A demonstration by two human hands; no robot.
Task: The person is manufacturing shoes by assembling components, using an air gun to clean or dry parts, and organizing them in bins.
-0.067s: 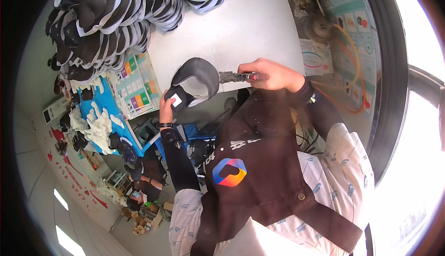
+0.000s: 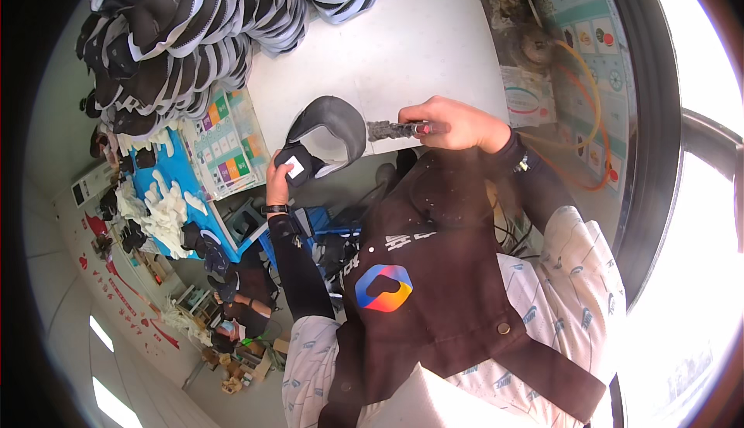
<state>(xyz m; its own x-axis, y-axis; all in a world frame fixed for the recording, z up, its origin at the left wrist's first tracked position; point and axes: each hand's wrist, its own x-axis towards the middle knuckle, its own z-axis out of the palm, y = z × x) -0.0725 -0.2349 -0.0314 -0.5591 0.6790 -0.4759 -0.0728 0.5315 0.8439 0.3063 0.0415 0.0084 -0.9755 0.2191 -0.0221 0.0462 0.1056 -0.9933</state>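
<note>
While the left hand point(image 2: 277, 184) pinches one end of the curved dark piece point(image 2: 347, 122), right beside its white label point(image 2: 294, 167), the right hand point(image 2: 461, 124) is closed around a dark, crusted tool point(image 2: 391, 130) with a touch of red near the grip. And look at that tip: right at the outer edge of the curve, too close to call whether they touch! The piece sits at the near edge of the white worktable point(image 2: 403, 48), its open loop facing down and left.

Up at the far left of the table, dark pieces with pale edges point(image 2: 225, 10) crowd together in nested rows. Over to the containers now: below the table, a blue crate point(image 2: 316, 219) sits partly behind the left forearm, dark items point(image 2: 341, 251) close by, though whether they lie inside it I cannot tell. Off to the left, a blue surface point(image 2: 182, 153) carries a heap of white gloves point(image 2: 167, 211). Way down the room, a cardboard box point(image 2: 262, 366) stands on the floor near a co-worker point(image 2: 252, 316), its contents too small to make out.
</note>
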